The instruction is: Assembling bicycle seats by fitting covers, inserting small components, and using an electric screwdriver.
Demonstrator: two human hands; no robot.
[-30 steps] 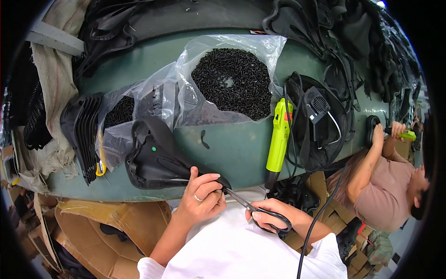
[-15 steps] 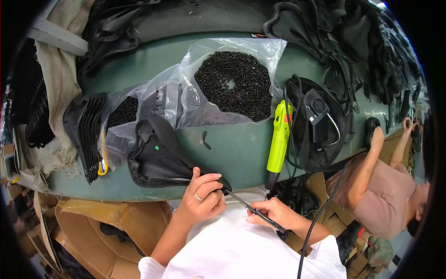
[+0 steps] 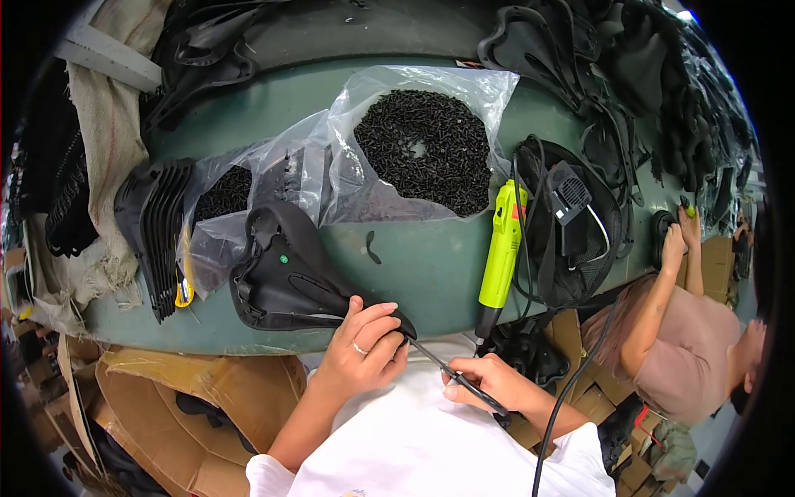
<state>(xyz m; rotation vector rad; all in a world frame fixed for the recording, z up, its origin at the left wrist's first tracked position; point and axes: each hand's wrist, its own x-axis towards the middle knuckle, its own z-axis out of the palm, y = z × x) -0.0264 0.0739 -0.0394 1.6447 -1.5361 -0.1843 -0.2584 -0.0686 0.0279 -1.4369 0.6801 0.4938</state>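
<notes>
A black bicycle saddle lies underside up across the table's near edge, a small green dot on it. My left hand, a ring on one finger, is closed around the saddle's narrow nose. In my right hand is a long slim hand tool with a dark handle and a grey metal shaft. The tool's tip meets the saddle nose beside my left fingers; its exact contact is hidden. To the right stands a yellow-green electric screwdriver, bit downward, touched by neither hand.
A clear plastic bag holds many black screws. Stacked black saddle parts and a yellow-handled cutter are at left. A cable crosses near my right arm. A co-worker sits at right; a cardboard box stands below the table.
My view has shifted slightly. Both my hands stay at the saddle nose with little movement. The co-worker's farther hand has moved in toward their nearer one, with something green at it.
</notes>
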